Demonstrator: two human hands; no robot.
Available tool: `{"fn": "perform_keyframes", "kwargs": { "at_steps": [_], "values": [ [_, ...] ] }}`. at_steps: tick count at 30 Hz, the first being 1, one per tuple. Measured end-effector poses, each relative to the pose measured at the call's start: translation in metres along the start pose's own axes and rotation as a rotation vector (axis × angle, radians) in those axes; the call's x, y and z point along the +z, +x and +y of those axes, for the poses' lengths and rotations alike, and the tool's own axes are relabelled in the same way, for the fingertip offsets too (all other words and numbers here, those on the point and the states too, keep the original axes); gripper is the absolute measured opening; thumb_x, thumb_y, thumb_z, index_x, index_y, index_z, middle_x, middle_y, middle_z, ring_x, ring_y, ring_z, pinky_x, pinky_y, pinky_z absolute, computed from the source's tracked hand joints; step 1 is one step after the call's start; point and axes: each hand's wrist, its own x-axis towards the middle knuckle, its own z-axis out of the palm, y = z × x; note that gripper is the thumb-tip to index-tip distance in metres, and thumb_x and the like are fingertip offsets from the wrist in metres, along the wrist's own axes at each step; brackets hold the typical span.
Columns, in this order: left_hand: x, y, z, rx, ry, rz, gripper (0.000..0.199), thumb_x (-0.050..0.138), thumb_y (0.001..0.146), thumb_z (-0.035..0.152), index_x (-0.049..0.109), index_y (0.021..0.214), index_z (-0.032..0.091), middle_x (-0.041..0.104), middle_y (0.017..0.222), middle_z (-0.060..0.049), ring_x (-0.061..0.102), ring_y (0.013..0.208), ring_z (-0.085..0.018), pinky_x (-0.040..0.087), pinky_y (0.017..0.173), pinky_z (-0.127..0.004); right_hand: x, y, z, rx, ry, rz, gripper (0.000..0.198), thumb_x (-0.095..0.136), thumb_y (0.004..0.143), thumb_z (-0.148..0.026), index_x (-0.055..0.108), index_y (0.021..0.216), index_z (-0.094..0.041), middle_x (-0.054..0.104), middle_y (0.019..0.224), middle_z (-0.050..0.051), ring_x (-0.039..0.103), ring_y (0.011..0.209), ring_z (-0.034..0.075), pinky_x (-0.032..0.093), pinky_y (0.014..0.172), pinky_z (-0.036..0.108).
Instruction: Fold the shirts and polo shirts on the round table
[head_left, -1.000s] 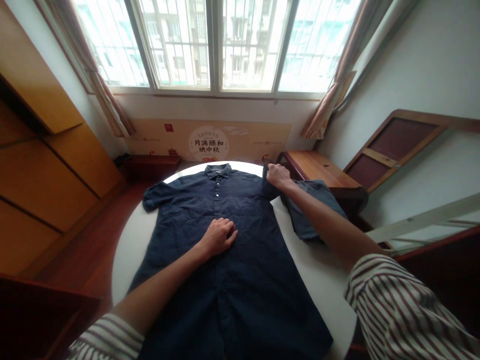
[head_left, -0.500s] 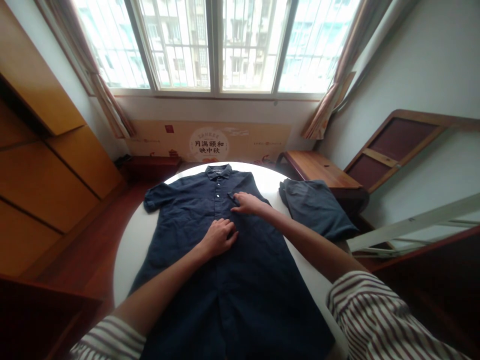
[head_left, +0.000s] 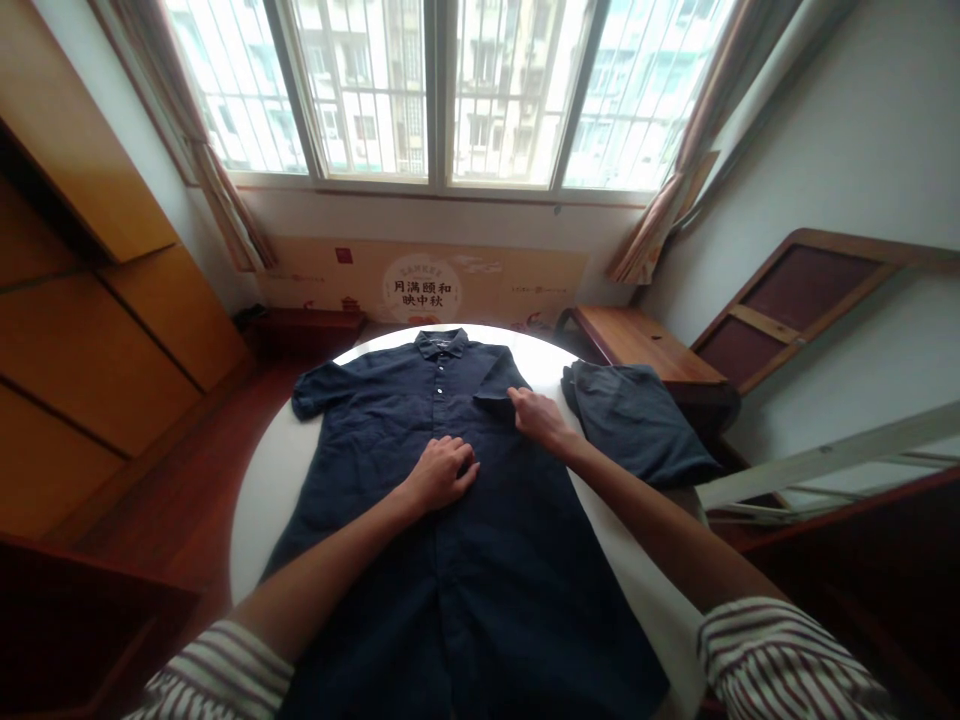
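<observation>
A dark navy button-up shirt [head_left: 375, 460] lies spread out front side up on a round white table [head_left: 259, 500], its collar toward the window and its left-hand sleeve stretched out. My right hand [head_left: 544, 420] is closed on the edge of the other short sleeve [head_left: 501, 380], which is lifted a little off the shirt's chest. Over the button line, my left hand [head_left: 444, 474] rests on the shirt, fingers loosely bent and holding nothing.
A folded dark grey-blue garment [head_left: 637, 420] lies at the table's right edge. Beyond it stand a brown wooden bench [head_left: 645, 340] and a leaning wooden frame [head_left: 787, 300]. Yellow-brown cabinets [head_left: 150, 310] line the left side.
My right hand has moved right and toward me from the shirt's chest, drawing the sleeve edge outward. My left hand stays in place on the shirt.
</observation>
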Motion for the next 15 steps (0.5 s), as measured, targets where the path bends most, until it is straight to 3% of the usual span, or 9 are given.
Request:
{"fn": "perform_keyframes", "kwargs": {
  "at_steps": [4,7,10,13,15],
  "values": [
    [-0.001,0.0,0.001,-0.002,-0.001,-0.004,0.019,0.05,0.095,0.035,0.062,0.089,0.021,0.064,0.092,-0.005,0.057,0.09,-0.021,0.04,0.08,-0.034,0.001,-0.004,0.004,0.04,-0.026,0.024,0.032,0.04,0.092,-0.008,0.054,0.12,-0.013,0.063,0.112,0.017,0.069,0.091,0.027,0.048,0.073,0.031],
    [-0.001,-0.001,0.001,0.0,0.002,0.001,0.019,0.051,0.095,0.035,0.062,0.088,0.021,0.064,0.091,-0.005,0.057,0.089,-0.021,0.04,0.079,-0.034,0.003,-0.008,-0.003,-0.016,-0.016,-0.011,0.022,0.048,0.095,-0.027,0.062,0.108,-0.016,0.067,0.104,0.013,0.069,0.09,0.026,0.049,0.075,0.031],
    [0.0,-0.001,0.001,0.003,0.005,0.005,0.018,0.051,0.095,0.035,0.062,0.089,0.021,0.064,0.091,-0.005,0.057,0.089,-0.022,0.04,0.079,-0.034,0.002,0.002,-0.01,-0.018,0.037,0.068,0.041,0.04,0.099,-0.047,0.066,0.103,-0.015,0.067,0.107,0.015,0.066,0.1,0.027,0.048,0.085,0.032],
    [0.0,0.0,0.0,0.004,0.006,0.003,0.018,0.051,0.095,0.035,0.062,0.09,0.021,0.064,0.092,-0.005,0.057,0.09,-0.022,0.041,0.08,-0.035,0.0,0.033,-0.012,0.031,0.167,0.133,0.052,0.031,0.101,-0.049,0.061,0.121,-0.013,0.061,0.126,0.017,0.059,0.116,0.024,0.041,0.099,0.029],
    [0.0,0.0,0.0,-0.001,0.006,-0.001,0.018,0.051,0.095,0.035,0.062,0.09,0.021,0.064,0.092,-0.006,0.057,0.091,-0.023,0.041,0.08,-0.036,0.004,0.062,-0.01,0.072,0.219,0.11,0.055,0.03,0.102,-0.046,0.05,0.137,-0.009,0.051,0.142,0.019,0.046,0.132,0.024,0.032,0.109,0.028]
  ]
}}
